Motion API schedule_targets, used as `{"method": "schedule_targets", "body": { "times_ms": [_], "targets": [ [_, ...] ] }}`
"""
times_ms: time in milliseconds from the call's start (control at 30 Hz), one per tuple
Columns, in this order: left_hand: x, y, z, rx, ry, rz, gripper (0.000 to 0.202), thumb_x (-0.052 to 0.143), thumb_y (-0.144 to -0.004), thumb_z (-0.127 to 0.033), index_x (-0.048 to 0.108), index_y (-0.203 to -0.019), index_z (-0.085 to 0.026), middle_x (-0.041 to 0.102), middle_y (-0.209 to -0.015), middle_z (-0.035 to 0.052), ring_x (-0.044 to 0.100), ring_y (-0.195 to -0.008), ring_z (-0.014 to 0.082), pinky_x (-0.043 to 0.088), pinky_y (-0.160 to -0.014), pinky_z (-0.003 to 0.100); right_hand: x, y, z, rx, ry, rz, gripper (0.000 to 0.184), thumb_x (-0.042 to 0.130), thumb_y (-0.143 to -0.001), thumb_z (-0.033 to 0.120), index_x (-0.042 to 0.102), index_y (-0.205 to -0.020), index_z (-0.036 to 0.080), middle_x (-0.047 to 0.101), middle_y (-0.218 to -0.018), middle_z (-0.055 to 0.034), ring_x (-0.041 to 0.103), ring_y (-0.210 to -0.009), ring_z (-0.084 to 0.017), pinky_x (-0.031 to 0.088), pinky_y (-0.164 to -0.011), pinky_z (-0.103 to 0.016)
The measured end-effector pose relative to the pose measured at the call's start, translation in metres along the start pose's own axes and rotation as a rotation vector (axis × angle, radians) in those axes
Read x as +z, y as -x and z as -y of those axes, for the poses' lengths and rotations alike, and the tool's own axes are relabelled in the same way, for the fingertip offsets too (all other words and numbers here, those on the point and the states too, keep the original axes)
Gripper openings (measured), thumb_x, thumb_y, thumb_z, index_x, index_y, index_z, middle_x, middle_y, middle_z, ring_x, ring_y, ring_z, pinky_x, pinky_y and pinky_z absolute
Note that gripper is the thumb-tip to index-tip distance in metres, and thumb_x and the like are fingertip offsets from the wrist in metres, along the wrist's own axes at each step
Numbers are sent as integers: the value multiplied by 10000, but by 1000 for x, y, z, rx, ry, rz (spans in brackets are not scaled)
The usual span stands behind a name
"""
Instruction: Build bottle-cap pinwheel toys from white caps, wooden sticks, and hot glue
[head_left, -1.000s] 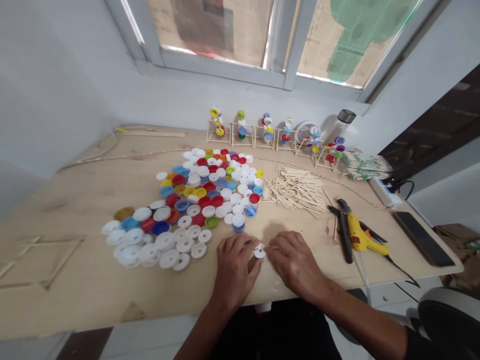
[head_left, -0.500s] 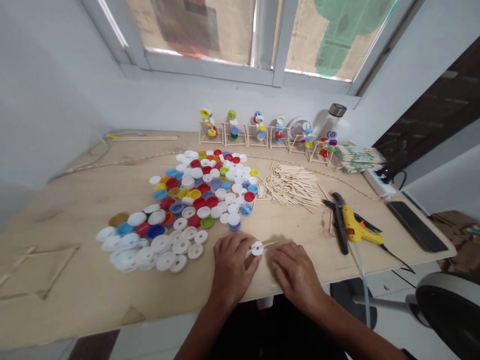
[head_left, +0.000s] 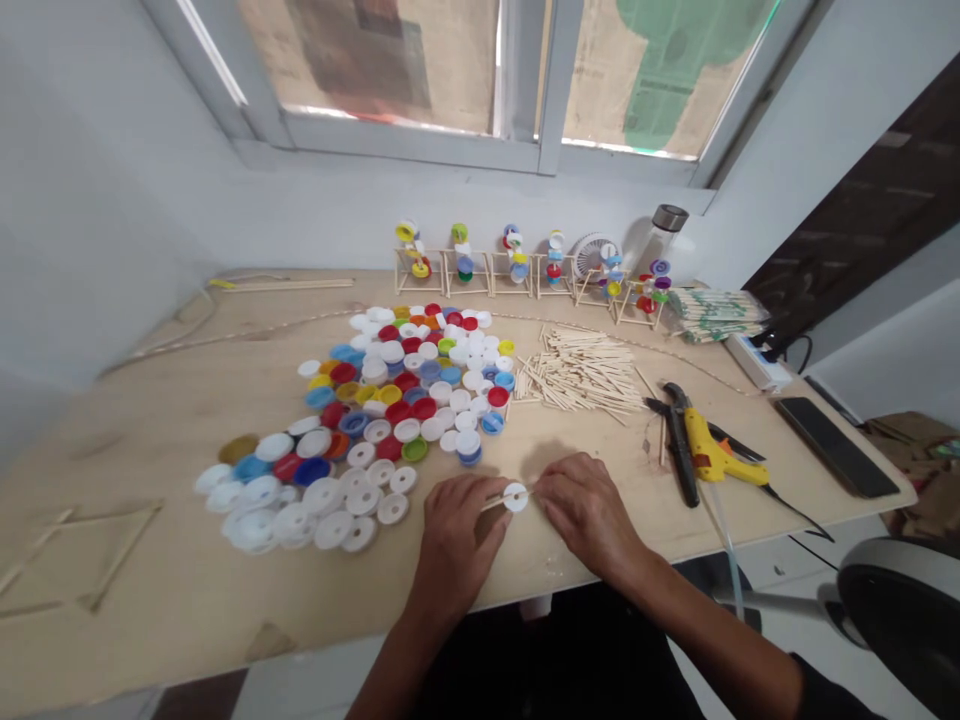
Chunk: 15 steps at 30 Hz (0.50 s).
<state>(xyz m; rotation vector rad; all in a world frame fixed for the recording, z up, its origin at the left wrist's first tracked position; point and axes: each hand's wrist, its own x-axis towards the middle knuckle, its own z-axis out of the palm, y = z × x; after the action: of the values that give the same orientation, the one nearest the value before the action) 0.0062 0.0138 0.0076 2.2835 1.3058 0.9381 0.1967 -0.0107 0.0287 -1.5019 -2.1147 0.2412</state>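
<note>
My left hand point(head_left: 459, 530) pinches a small white disc point(head_left: 515, 497), which looks like a bottle cap with a hole in its middle. A thin wooden stick point(head_left: 492, 501) lies through or across the disc; I cannot tell which. My right hand point(head_left: 589, 508) has its thumb and fingertips closed on the stick's right end. To the left of my hands spreads a heap of bottle caps point(head_left: 407, 430), white, red, blue, yellow and green, several of them with holes. A pile of short wooden sticks point(head_left: 585, 370) lies beyond my right hand.
At right are a yellow glue gun point(head_left: 720, 462), black-handled pliers point(head_left: 681, 450) and a phone point(head_left: 836, 447). Stick stands with cap wheels point(head_left: 517, 262) line the wall, near a fan point(head_left: 597, 258) and a bottle point(head_left: 664, 235). A stick frame point(head_left: 120, 555) lies at left.
My right hand has moved left and up to the stick, and its fingertips now meet the stick's right end. My left hand stays at the disc.
</note>
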Motion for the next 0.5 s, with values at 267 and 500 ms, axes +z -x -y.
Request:
{"method": "schedule_targets", "body": {
  "times_ms": [267,500],
  "targets": [
    [-2,-6,-2,-7,36,5,152,509,-828,-177,645,-857,-238,701,-872,31,616,-876,221,418,-841,421,4,-16,3,-24,-17,73,65,615,-852,149,651,-830,199,656,-843,-27,549,-865,-179,360,-758,-324],
    [-3,-8,-3,-2,53,50,188,471,-858,-161,642,-827,-232,696,-835,17,602,-866,206,390,-857,417,10,-18,-2,-44,-4,101,75,619,-860,166,657,-801,193,645,-807,-22,531,-834,-176,345,-752,-323]
  ]
}}
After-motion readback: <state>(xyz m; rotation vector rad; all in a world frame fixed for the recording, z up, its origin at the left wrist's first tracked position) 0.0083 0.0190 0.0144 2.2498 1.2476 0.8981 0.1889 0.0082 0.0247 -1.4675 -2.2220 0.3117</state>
